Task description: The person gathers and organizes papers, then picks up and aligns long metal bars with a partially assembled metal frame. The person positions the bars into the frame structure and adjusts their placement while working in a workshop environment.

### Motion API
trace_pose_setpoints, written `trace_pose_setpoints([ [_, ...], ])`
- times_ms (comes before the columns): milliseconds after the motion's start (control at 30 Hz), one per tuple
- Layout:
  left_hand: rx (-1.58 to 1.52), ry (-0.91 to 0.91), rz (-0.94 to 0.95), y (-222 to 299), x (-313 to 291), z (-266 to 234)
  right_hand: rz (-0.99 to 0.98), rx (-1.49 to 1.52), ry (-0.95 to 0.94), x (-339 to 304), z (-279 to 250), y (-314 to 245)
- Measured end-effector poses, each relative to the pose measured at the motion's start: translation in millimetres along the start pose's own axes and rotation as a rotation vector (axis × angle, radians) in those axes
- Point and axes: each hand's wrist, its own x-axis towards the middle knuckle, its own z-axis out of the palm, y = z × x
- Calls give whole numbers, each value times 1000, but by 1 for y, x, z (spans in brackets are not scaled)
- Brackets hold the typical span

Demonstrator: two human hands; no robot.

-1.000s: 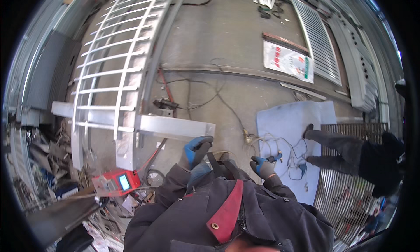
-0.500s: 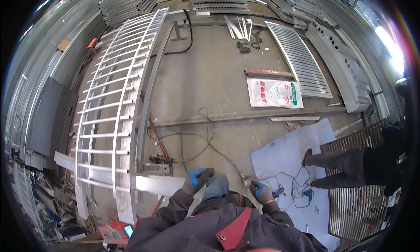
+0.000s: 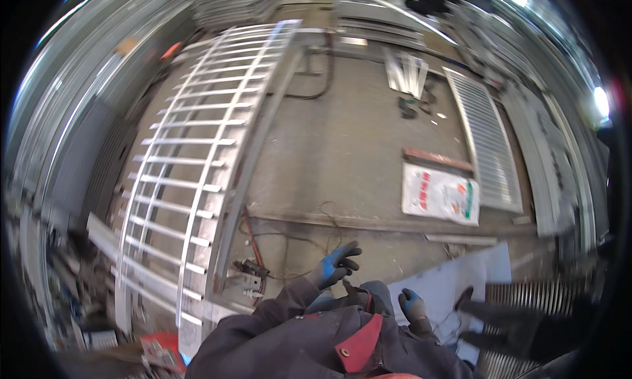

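Observation:
My left hand [image 3: 337,266], in a blue and dark grey work glove, reaches forward in front of my body. Its fingers are stretched and spread, and nothing shows in them. Lower and to the right, my right hand [image 3: 413,305] wears the same kind of glove, just above a pale blue sheet [image 3: 454,275]. Blur and its back hide how its fingers lie. To the left stands a long silver metal frame with many crossbars [image 3: 187,162]. A small dark tool with a metal block [image 3: 252,274] sits on the floor between that frame and my left hand.
A white printed bag [image 3: 440,193] lies by a reddish bar [image 3: 438,158] ahead right, near a slatted panel [image 3: 484,142]. Another person's legs [image 3: 497,320] are at the right. Cables [image 3: 289,237] trail over the floor. Stacked metal profiles [image 3: 99,109] line the left side.
My left hand has lifted forward and right, and its fingers have spread from a curled pose. The right hand has drawn away from the cables. My view has swung, and the scene has shifted.

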Motion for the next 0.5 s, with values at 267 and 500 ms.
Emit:
trace_pose_setpoints([
  [267, 190, 188, 63, 20, 127, -57, 99, -30, -117, 175, -80, 30],
  [500, 298, 429, -75, 101, 245, -63, -380, -229, -84, 401, -130, -90],
])
